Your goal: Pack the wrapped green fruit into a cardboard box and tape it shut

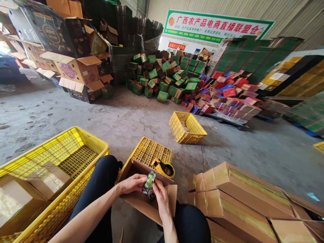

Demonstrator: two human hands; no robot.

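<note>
Between my hands is a small clear plastic pack with something green inside (149,183); its exact kind is too small to make out. My left hand (133,184) pinches its left side, and my right hand (160,193) grips the right side. Both are over an open cardboard box (141,202) standing between my knees, its flaps spread. What lies inside the box is mostly hidden by my hands. Just beyond, a yellow tape dispenser (164,168) rests on an upturned yellow crate (152,150).
At my left stands a large yellow crate (76,162) with cardboard boxes in it. Stacked taped cartons (243,189) are close on my right. A smaller yellow crate (187,128) sits ahead on the concrete floor. Farther back are piled green boxes (162,77) and red boxes (227,91).
</note>
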